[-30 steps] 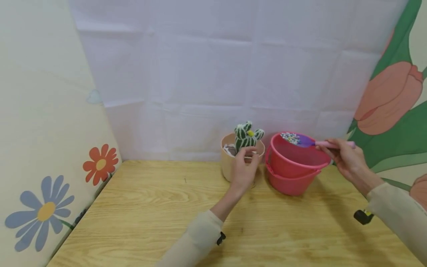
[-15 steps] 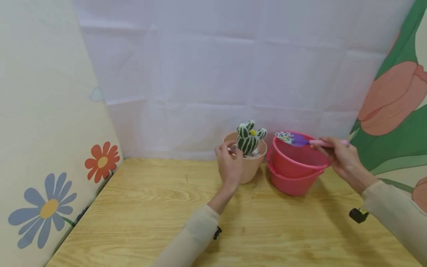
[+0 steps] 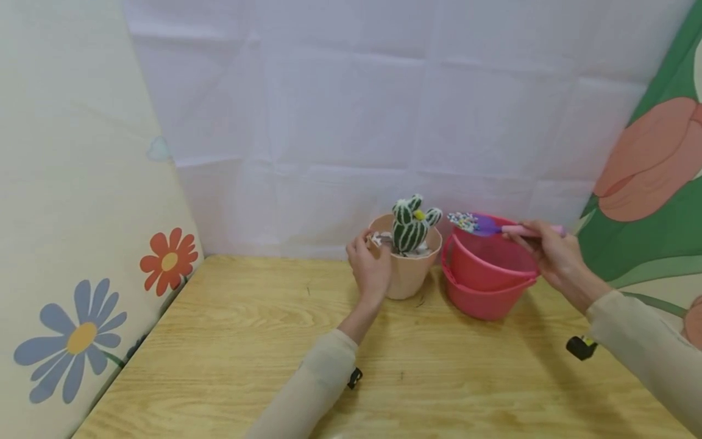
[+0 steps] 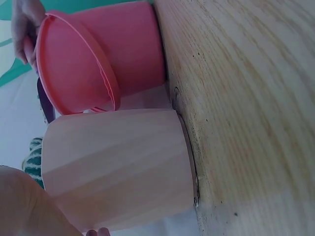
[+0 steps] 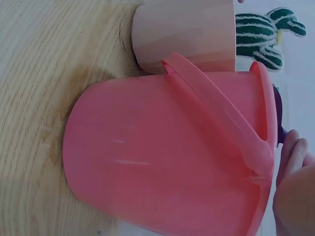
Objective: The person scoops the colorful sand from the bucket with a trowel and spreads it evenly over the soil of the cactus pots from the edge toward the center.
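A small trowel [image 3: 487,225] with a purple blade and pink handle is held by my right hand [image 3: 559,256]. Its blade, loaded with small multicoloured pebbles [image 3: 460,221], is over the left rim of a pink bucket [image 3: 485,299]. My left hand [image 3: 370,268] grips the left rim of a peach flower pot [image 3: 408,279], thumb at the inside and fingers round the outer wall. In that pot stands a green and white knitted cactus [image 3: 410,236] with a yellow flower, whitish material around its base. The left wrist view shows fingertips [image 4: 101,232] against the pot's far side.
Pot and bucket stand side by side at the back of the wooden table [image 3: 247,341], close to a white cloth backdrop [image 3: 307,122]. The bucket's handle [image 5: 216,103] hangs down its side. Painted walls flank the table left and right.
My left hand has moved from in front of the cactus to the pot's left rim and taken hold there. The right hand has brought the loaded trowel slightly left, towards the pot.
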A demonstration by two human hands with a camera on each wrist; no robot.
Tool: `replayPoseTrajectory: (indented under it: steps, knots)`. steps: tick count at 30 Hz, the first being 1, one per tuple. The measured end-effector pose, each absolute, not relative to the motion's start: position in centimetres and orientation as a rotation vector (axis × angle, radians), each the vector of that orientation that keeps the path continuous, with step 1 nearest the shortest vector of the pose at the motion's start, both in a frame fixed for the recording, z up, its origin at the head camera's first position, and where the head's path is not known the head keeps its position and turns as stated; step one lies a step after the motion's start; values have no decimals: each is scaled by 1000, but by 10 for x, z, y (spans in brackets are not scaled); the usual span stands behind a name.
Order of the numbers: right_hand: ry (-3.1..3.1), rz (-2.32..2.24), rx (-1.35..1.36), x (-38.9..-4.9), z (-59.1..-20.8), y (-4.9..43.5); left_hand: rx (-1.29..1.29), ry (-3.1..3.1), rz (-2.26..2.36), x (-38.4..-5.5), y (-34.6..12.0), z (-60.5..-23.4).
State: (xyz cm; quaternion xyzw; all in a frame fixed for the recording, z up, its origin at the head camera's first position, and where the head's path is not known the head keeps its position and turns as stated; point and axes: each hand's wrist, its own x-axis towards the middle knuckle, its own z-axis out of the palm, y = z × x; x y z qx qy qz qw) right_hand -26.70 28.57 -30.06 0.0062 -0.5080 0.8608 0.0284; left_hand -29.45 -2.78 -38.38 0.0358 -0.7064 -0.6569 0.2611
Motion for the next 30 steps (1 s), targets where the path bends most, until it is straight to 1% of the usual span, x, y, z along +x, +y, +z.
replayPoseTrajectory:
  steps: [7,18,30]
  knots:
    - [-1610,2629,3,-273,-300,278,80,-1921,-1892,-296,-29,-385]
    - [-1575,2653,-43,-288,-298,263,33,-1932,-1892,-299,-31,-388]
    - [-1660,2641,35,-297,-298,247,60,-1929,-1936,-301,-33,-389]
